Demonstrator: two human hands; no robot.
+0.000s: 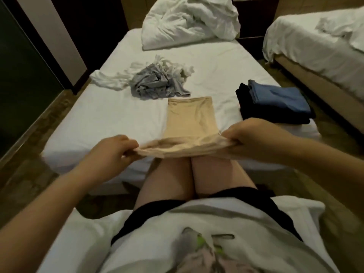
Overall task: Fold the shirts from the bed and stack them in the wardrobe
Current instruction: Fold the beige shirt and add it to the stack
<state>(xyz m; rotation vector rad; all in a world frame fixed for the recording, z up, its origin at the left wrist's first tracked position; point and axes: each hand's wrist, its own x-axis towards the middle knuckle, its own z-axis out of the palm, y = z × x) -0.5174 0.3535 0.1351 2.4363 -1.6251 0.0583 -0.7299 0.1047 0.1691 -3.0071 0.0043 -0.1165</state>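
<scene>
A beige shirt (190, 119) lies as a narrow folded strip on the white bed (106, 115), its near end lifted off the mattress edge. My left hand (110, 152) pinches the near left corner of that end. My right hand (250, 136) grips the near right corner, and the fabric is stretched between the two hands above my knees. A crumpled pile of grey and white shirts (155, 81) sits further back on the bed. At the bed's right edge rests a folded stack, a blue shirt (279, 99) on top of a black one (254, 113).
A rumpled white duvet (189, 18) is heaped at the head of the bed. A second bed (315, 46) with white sheets stands to the right across a narrow floor gap. A dark wall and door panel run along the left.
</scene>
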